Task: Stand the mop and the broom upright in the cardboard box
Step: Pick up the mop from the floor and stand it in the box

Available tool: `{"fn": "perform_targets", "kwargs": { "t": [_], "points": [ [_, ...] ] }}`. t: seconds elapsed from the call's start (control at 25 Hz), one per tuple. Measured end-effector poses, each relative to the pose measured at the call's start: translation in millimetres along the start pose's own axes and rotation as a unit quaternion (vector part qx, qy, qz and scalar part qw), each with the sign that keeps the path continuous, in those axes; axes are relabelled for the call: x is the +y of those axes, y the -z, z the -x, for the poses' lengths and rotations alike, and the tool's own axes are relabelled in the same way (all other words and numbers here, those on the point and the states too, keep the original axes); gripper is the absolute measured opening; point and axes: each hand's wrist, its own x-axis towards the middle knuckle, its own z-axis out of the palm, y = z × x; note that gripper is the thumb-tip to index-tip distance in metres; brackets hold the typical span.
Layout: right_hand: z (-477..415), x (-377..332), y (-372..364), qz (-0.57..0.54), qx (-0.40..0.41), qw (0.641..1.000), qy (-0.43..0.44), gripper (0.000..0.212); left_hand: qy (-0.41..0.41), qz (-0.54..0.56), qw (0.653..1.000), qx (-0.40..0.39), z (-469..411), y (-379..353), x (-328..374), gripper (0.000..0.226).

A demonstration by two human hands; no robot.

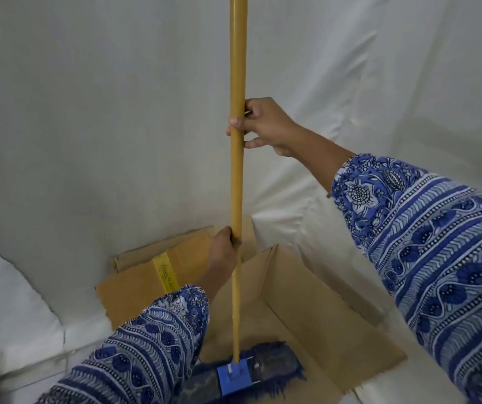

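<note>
Hands: right hand (pixel 263 126) grips the mop (pixel 237 182) pole high, left hand (pixel 223 252) grips it lower.
Mop: upright, yellow pole, blue head inside the box (pixel 321 310).

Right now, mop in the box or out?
In. The mop head sits on the box floor between its walls, handle upright, left hand low and right hand high on it.

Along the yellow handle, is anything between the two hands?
No. In the head view the handle runs bare between the right hand and the left hand; only white sheeting shows behind it.
</note>
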Motion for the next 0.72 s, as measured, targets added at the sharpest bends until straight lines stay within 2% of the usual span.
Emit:
{"fn": "perform_targets", "kwargs": {
  "t": [0.36,0.6,0.72],
  "points": [
    [-88,80,55,-0.034,-0.113,0.993,0.018,0.009,0.072,-0.022,0.994,0.077,-81,-73,2,0.012],
    [-130,133,71,-0.049,-0.147,0.988,0.009,0.012,0.105,-0.034,0.990,0.082,-118,-101,-7,0.002],
    [-146,148,65,-0.050,-0.168,0.985,0.003,0.012,0.124,-0.029,0.988,0.089,-131,-108,-18,0.004]
  ]
}}
